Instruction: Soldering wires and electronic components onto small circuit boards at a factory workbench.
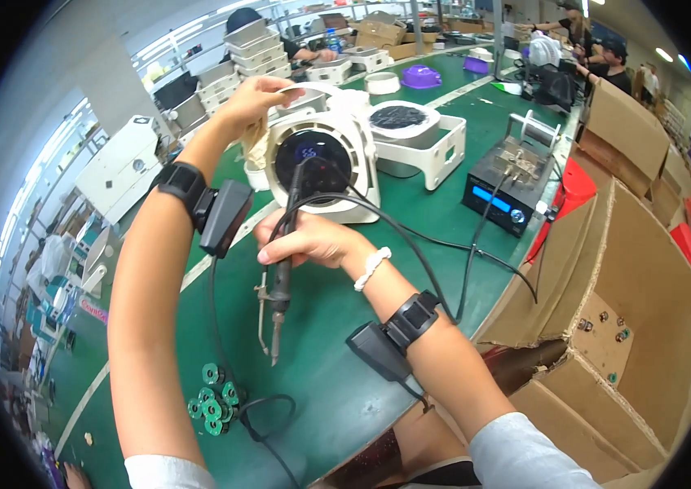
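Observation:
My left hand (pixel 254 104) is at the top of a white fan-like housing (pixel 366 175), its fingers closed at the raised handle (pixel 313 86). The housing stands upright with a round black panel (pixel 313 163) that shows lit digits. Below it, my right hand (pixel 309 240) wraps round a soldering iron (pixel 282 281). The iron's tip points down over the table, with a thin solder guide tube (pixel 261 318) alongside. Its black cable loops off to the right. Several small round green circuit boards (pixel 215 399) lie near my left forearm.
A black soldering station (pixel 496 196) with a solder spool (pixel 536 130) stands right on the green table (pixel 345 285). Beside the housing is a white frame part (pixel 435 151). Open cardboard boxes (pixel 631 269) line the right edge. White trays (pixel 257 53) are stacked behind; other people work farther off.

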The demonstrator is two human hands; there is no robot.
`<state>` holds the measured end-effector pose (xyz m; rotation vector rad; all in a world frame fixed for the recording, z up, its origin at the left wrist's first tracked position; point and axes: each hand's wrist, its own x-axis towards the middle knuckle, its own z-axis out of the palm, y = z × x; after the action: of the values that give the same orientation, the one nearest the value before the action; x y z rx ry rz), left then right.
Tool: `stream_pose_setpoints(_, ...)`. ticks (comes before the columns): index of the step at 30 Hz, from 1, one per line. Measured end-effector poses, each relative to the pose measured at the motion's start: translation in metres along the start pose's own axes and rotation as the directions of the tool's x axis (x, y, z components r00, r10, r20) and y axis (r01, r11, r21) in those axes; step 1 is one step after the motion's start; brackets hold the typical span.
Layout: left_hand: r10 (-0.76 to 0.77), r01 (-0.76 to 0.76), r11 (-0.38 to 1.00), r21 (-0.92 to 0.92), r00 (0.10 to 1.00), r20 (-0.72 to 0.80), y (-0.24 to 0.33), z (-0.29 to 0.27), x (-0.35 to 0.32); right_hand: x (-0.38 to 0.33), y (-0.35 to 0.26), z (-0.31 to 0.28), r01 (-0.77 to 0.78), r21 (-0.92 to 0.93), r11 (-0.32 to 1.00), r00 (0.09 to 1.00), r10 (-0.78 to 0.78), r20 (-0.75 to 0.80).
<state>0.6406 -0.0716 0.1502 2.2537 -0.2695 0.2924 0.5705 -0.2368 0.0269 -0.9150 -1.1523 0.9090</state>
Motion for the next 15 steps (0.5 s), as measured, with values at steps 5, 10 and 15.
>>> stream_pose_setpoints(5,-0.044,0.035,0.985,0.169,0.998,0.05,0.007,-0.001,0.001,0.0,-0.001,0.004,-0.017,-0.015,1.0,0.999,0.018,0.045)
stream_pose_setpoints(10,0.007,-0.02,0.978,0.207,0.998,0.065,0.008,-0.008,-0.003,0.001,0.0,0.003,0.008,0.0,1.0,0.997,-0.008,0.076)
stream_pose_setpoints(15,-0.066,0.047,0.928,0.369,0.997,0.04,0.012,-0.019,-0.01,0.003,0.003,0.004,0.027,-0.004,1.0,0.997,-0.027,0.072)
